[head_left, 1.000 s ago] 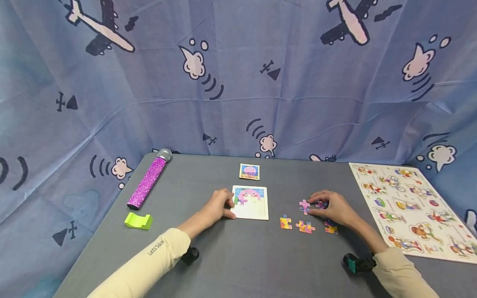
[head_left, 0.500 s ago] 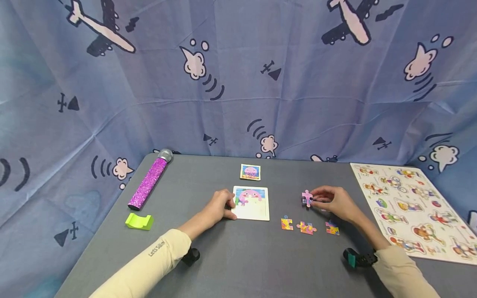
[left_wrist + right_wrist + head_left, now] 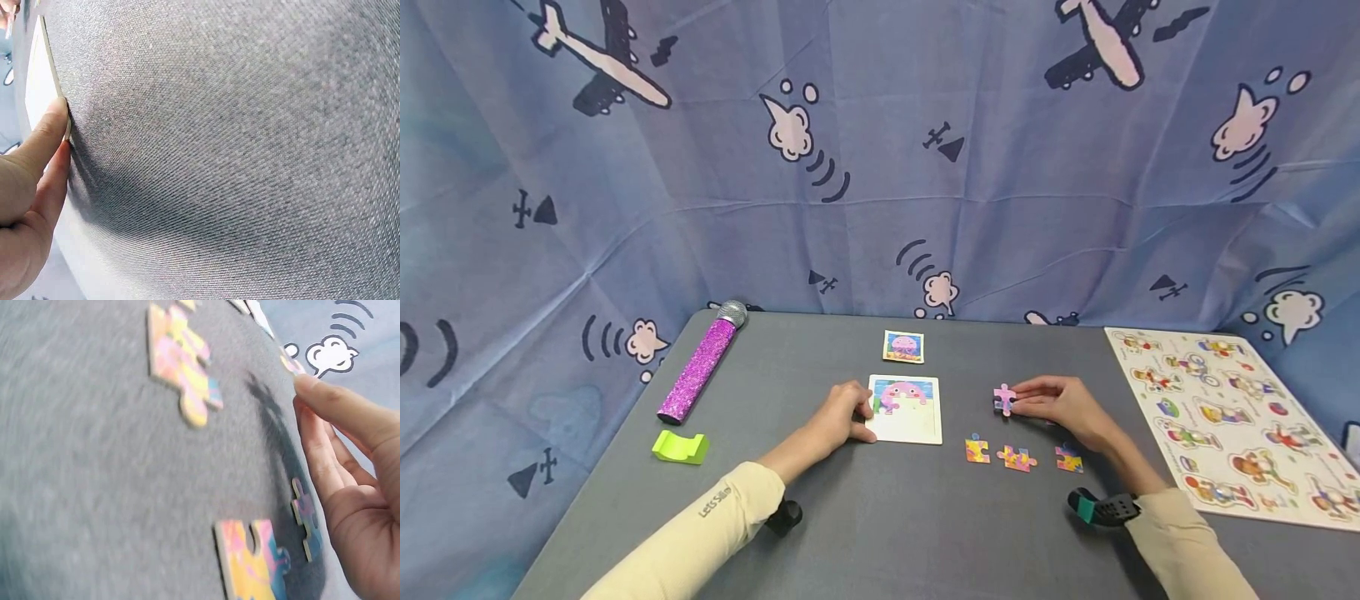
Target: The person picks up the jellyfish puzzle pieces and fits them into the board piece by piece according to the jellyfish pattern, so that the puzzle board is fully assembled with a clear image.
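Observation:
My left hand holds the left edge of a square white puzzle board, thumb and finger pinching its corner in the left wrist view. Assembled pieces with a pink smiling creature fill the board's upper part; the lower part is bare white. Between the fingertips of my right hand is a pink and blue puzzle piece, raised over the table right of the board. Closer to me lie a yellow piece, a pink-yellow piece and another yellow piece. A purple-blue piece lies beneath the right hand.
A small picture card lies behind the board. At the left are a glittery purple microphone and a lime-green stand-like block. A large illustrated board covers the table's right side. A printed curtain hangs behind.
My right hand has picked up the pink and blue puzzle piece from the table and moved it slightly left, toward the board. My left hand stays at the board's edge.

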`<state>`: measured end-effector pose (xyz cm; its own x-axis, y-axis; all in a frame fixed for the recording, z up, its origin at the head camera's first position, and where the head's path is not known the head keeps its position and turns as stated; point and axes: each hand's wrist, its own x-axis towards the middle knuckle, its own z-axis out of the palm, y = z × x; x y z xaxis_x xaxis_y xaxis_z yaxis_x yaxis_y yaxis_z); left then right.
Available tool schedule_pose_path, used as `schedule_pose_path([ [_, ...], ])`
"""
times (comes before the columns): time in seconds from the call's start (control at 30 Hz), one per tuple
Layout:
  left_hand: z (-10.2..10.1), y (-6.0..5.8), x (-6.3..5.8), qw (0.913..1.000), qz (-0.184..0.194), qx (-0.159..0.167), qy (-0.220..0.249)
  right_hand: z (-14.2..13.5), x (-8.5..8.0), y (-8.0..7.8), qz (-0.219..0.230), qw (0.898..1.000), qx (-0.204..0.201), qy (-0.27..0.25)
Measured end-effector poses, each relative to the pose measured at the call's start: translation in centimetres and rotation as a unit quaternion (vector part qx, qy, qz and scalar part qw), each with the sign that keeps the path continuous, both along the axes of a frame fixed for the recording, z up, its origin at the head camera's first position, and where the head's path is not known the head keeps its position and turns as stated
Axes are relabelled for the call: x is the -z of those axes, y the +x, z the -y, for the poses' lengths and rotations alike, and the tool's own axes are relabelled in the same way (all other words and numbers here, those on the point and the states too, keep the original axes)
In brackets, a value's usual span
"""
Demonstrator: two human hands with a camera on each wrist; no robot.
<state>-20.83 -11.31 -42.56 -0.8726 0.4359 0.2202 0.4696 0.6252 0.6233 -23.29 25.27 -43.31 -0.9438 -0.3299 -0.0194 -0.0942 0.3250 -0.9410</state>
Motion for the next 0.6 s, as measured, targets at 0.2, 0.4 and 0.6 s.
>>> schedule_pose_path([
  [0.2, 0.0, 0.2, -0.2, 0.9999, 0.016, -0.004, 0.004, 0.5, 0.1, -0.1, 0.005, 1.000, -0.007, -0.008],
  [0.4, 0.0, 0.3, -0.3, 0.9997, 0.021, -0.004, 0.009, 1.3, 0.1, -0.3, 0.001, 1.000, 0.005, 0.010],
  [0.6, 0.0, 0.1, -0.1, 0.9998, 0.020, -0.007, 0.001, 1.9, 0.2, -0.4, 0.008, 1.000, 0.010, -0.001],
])
